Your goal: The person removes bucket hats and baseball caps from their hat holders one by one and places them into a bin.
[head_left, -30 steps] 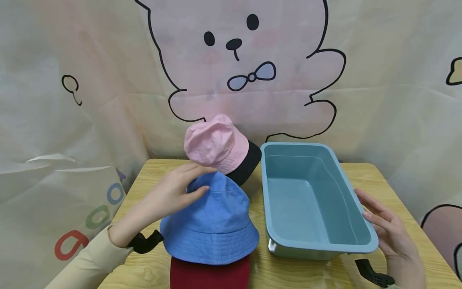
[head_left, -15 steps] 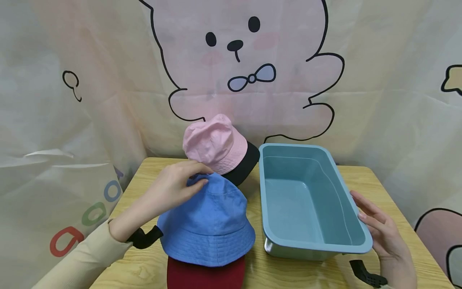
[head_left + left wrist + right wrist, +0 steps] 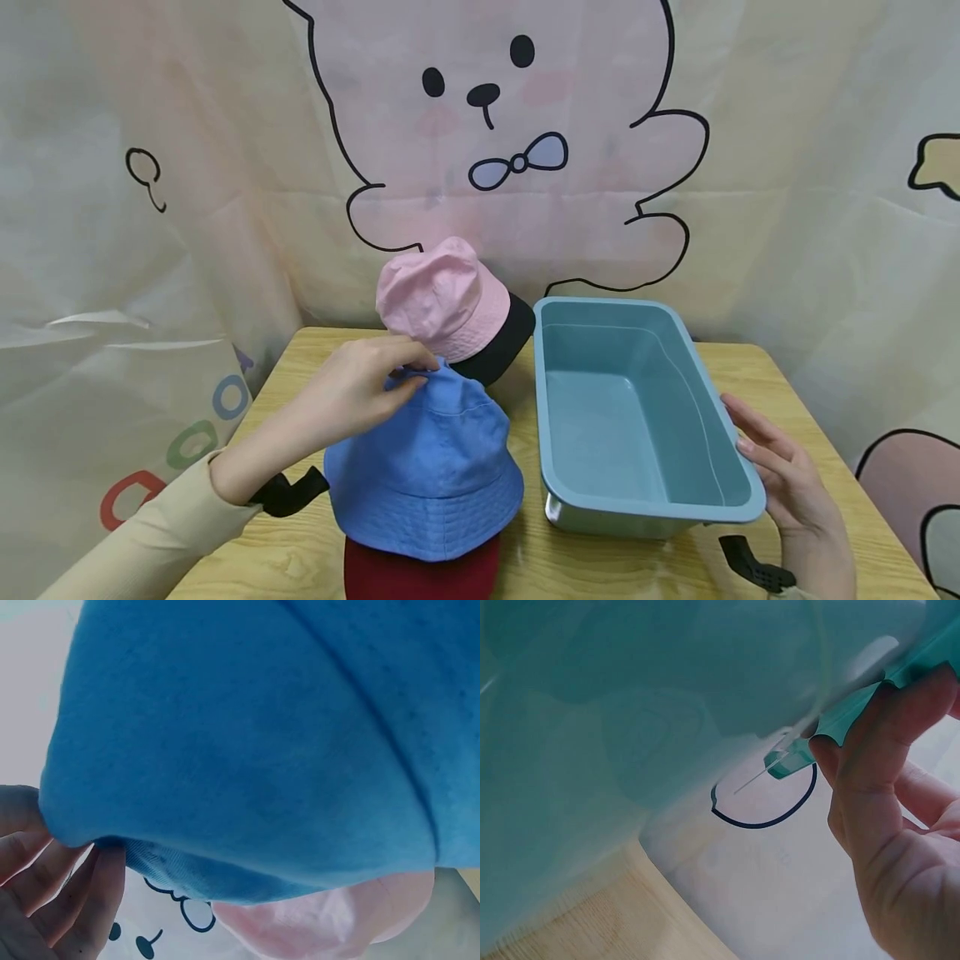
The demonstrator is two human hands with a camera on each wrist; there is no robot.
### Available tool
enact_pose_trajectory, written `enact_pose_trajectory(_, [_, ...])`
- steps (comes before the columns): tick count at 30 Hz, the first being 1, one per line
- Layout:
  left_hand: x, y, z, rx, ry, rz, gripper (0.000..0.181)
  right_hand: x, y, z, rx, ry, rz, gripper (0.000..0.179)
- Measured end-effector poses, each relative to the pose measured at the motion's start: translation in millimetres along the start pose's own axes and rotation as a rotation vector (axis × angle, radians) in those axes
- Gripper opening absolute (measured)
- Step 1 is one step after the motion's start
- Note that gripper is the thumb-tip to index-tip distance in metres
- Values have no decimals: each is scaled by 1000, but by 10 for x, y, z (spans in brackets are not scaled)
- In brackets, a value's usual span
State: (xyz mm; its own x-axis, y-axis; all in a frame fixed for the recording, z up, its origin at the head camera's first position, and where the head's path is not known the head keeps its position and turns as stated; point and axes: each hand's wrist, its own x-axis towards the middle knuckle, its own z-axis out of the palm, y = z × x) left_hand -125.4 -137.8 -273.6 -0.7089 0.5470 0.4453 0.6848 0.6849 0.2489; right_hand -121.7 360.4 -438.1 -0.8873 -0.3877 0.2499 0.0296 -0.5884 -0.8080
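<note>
Your left hand (image 3: 360,387) pinches the crown of the blue bucket hat (image 3: 427,483), which overlaps the red brim (image 3: 420,571), in front of the pink hat (image 3: 431,296). Your right hand (image 3: 795,487), fingers relaxed, touches the right side of the teal bin (image 3: 648,510) on the table (image 3: 285,554).

A makeshift indoor booth, it seems, with creased pale sheeting (image 3: 795,233) printed with a cartoon bear (image 3: 510,217) hanging behind and beside a small wood-grain table (image 3: 570,575)
</note>
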Motion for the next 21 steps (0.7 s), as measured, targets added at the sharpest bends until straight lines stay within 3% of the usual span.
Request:
enact_pose_trajectory(7, [11,80,-94,-11,-19,4,19,12,-1,-14,36,-30,-10,59])
enact_pose_trajectory(14, [30,133,-233,-43,45,41,19,13,-8,-4,30,-21,-11,58])
enact_pose_trajectory(21, [56,161,-298,-13,50,49,17,19,-3,-3,11,-21,-14,58])
